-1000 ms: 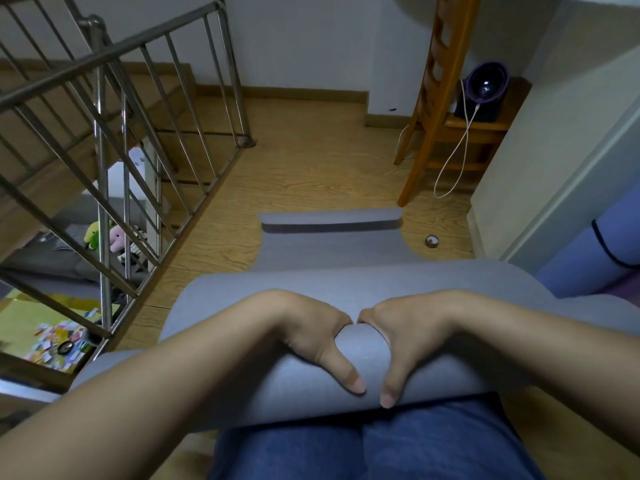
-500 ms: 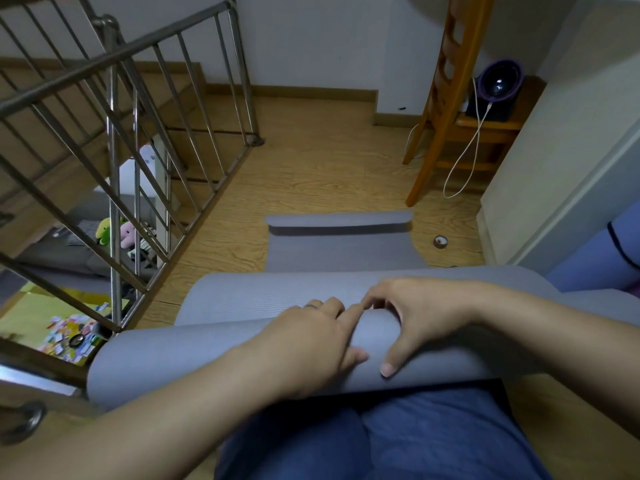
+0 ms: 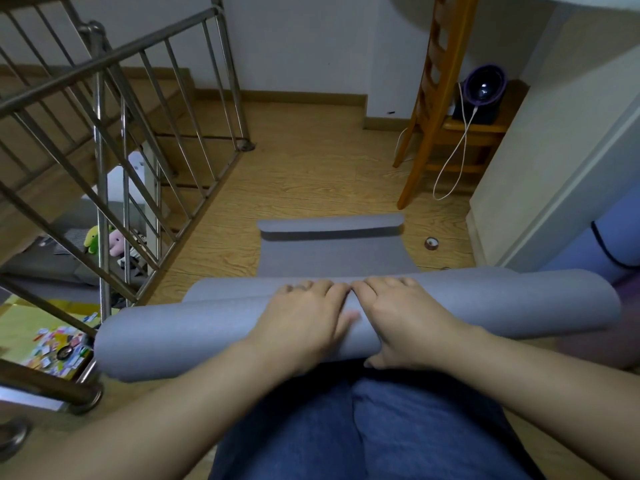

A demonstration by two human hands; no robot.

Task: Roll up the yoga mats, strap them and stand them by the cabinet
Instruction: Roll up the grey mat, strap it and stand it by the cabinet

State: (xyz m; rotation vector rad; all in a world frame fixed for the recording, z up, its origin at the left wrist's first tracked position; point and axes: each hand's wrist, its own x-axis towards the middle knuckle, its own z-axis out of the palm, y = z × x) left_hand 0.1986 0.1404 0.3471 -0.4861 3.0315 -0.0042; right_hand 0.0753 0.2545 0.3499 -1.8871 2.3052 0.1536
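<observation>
- The railing [image 3: 100,174] runs along the left edge of the floor [image 3: 311,174]. The left end of the mat [image 3: 194,334] lies near its foot.
- The mat is grey, thick and soft-looking. It is partly rolled into a fat tube that lies crosswise on the floor, just ahead of the knees [image 3: 363,427].
- The left hand [image 3: 308,320] presses palm-down on the middle of the roll. Its fingers are spread over the far side and it grasps nothing.
- The right hand [image 3: 408,320] sits just beside it and grips the roll, fingers over the top and thumb tucked under the near side.
- Beyond the hands a short flat stretch of mat runs away across the floor, its far end curled up.
- Judged from this, rolling is well along but not done. The flat stretch, the strapping and the standing by the cabinet are left.
- A small ring [image 3: 431,243] lies right of the flat stretch; I cannot tell what it is.
- At the right edge is a bluish roll [image 3: 609,237] with a dark band, possibly another mat.
</observation>
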